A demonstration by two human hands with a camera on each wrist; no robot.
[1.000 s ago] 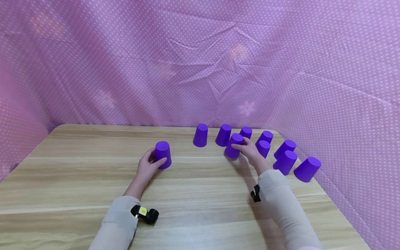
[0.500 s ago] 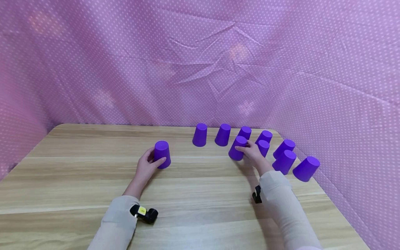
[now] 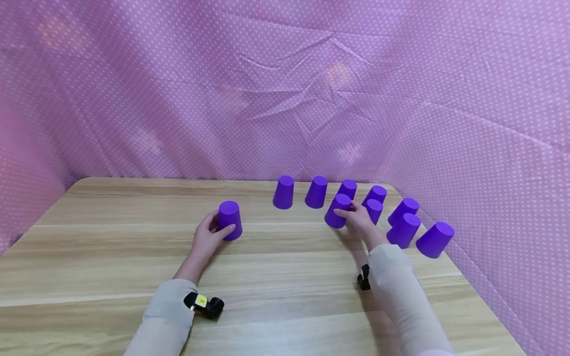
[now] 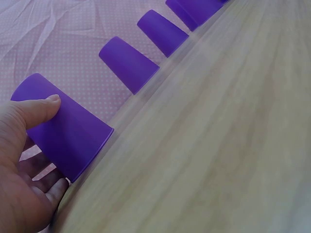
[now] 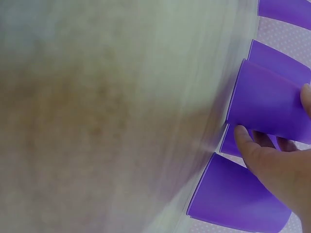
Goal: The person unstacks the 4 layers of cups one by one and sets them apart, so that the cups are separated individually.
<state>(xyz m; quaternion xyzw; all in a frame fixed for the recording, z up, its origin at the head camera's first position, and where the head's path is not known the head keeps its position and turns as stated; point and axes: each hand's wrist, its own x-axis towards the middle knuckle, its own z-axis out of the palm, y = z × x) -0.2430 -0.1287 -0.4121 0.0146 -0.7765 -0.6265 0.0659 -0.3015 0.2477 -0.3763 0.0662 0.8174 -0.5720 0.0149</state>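
Observation:
Near the middle of the table, my left hand [image 3: 207, 238] holds an upside-down purple cup [image 3: 230, 220] from its left side. The left wrist view has the thumb across this cup [image 4: 73, 133] and the other fingers on its far side, with its rim at the tabletop. Farther right, my right hand [image 3: 364, 223] grips another inverted purple cup [image 3: 337, 211] at its right side. In the right wrist view, fingers lie along the wall of that cup [image 5: 269, 99]. Just behind it stands a purple cup [image 3: 348, 188], partly hidden by the held one.
Two more inverted purple cups [image 3: 283, 193] stand near the back edge. Several others curve along the right side, one close beside my right hand [image 3: 374, 209] and the nearest one [image 3: 435, 240] by the right edge. A pink dotted cloth [image 3: 222, 89] hangs around the wooden table [image 3: 276, 296].
My right hand has shifted its cup a little to the right and towards me, then stayed nearly still. The left hand and its cup have kept their place.

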